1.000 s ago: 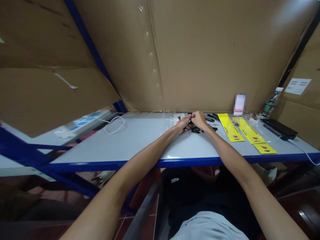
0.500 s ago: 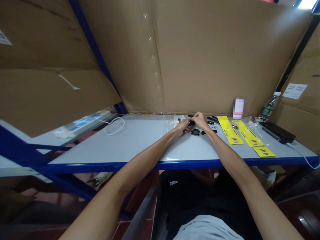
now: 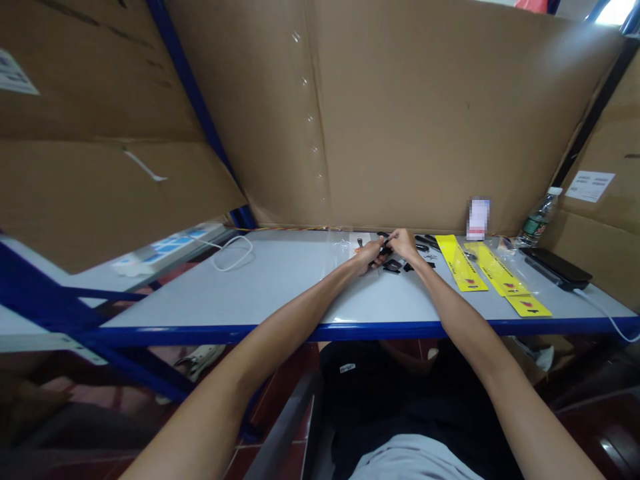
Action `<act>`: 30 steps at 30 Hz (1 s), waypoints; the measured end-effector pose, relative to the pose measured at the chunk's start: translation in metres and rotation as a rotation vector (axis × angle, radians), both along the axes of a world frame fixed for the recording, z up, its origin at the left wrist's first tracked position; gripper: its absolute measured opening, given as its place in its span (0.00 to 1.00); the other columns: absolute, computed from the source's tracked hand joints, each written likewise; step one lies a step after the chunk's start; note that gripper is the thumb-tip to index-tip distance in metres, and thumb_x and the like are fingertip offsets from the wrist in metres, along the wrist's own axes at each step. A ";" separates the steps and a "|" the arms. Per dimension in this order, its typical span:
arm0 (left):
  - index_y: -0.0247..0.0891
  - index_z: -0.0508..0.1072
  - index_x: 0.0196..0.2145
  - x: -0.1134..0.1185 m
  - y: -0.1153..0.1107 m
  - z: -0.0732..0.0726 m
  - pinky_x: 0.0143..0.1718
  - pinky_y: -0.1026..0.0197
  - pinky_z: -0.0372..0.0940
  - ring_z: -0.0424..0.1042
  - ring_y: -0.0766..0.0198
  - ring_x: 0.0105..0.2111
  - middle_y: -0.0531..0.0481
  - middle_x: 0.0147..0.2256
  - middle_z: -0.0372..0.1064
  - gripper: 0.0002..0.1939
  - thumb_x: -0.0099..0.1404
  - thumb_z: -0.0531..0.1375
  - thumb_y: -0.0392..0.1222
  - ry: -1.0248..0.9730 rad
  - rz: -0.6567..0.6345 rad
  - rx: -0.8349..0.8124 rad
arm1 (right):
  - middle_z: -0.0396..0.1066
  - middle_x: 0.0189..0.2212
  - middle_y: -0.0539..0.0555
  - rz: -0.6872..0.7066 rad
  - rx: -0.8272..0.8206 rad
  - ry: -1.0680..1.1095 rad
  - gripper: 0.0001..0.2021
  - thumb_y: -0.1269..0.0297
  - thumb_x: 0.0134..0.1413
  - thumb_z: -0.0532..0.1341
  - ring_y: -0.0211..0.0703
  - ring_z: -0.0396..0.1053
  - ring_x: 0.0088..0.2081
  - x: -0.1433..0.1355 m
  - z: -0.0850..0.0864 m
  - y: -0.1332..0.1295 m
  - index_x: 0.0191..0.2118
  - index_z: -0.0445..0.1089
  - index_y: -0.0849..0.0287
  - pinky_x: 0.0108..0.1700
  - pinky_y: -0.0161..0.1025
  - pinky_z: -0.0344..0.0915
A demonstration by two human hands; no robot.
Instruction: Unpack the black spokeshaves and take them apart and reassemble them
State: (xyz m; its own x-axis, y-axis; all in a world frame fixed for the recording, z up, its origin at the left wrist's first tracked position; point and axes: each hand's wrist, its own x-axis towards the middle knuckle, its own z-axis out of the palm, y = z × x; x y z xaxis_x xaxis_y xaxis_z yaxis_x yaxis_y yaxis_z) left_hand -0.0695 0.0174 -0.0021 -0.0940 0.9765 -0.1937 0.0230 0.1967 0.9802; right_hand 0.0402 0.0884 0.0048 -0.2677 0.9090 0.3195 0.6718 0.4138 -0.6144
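Note:
Near the back of the table, my left hand point(image 3: 369, 255) is closed around a small black part point(image 3: 385, 249), whose exact kind is too small to make out. My right hand point(image 3: 401, 243) meets it from the other side, fingers pinched at the same part. Flat black pieces point(image 3: 393, 266) lie on the tabletop just in front of the hands. Further black parts point(image 3: 426, 241) and tiny metal bits point(image 3: 431, 257) lie to the right. Left of my left hand is a clear plastic bag point(image 3: 340, 245), with a small dark-headed piece point(image 3: 359, 243) beside it.
Yellow printed cards point(image 3: 461, 263) lie to the right on the grey table point(image 3: 200, 303). Behind them stand a phone point(image 3: 478, 218) and a plastic bottle point(image 3: 540, 219). A black device point(image 3: 559, 265) with a white cable sits far right. Cardboard walls point(image 3: 400, 120) enclose the back; a power strip point(image 3: 165, 250) is left.
Both hands stay together at the black part, with a slight shift of the right hand's fingers. The whole view has moved a little; the things on the table lie as before.

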 end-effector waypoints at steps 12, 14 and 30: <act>0.41 0.59 0.33 -0.003 0.004 -0.002 0.16 0.71 0.38 0.47 0.74 0.13 0.60 0.18 0.51 0.19 0.79 0.43 0.52 -0.057 0.020 -0.016 | 0.82 0.39 0.56 -0.024 0.065 -0.040 0.11 0.77 0.51 0.61 0.46 0.77 0.45 -0.002 -0.002 -0.002 0.35 0.80 0.57 0.46 0.34 0.66; 0.41 0.60 0.35 -0.004 0.004 -0.002 0.16 0.71 0.38 0.47 0.74 0.13 0.60 0.18 0.51 0.18 0.79 0.44 0.52 -0.065 0.023 -0.019 | 0.82 0.37 0.54 0.003 0.074 -0.032 0.14 0.77 0.53 0.59 0.42 0.77 0.44 0.000 -0.001 -0.002 0.34 0.81 0.56 0.45 0.32 0.66; 0.40 0.62 0.36 -0.002 0.003 -0.002 0.16 0.70 0.39 0.48 0.74 0.13 0.60 0.18 0.52 0.18 0.79 0.44 0.52 -0.001 0.044 0.005 | 0.82 0.36 0.53 0.025 0.007 -0.080 0.13 0.76 0.55 0.58 0.39 0.78 0.43 0.003 0.004 -0.004 0.33 0.82 0.58 0.43 0.28 0.65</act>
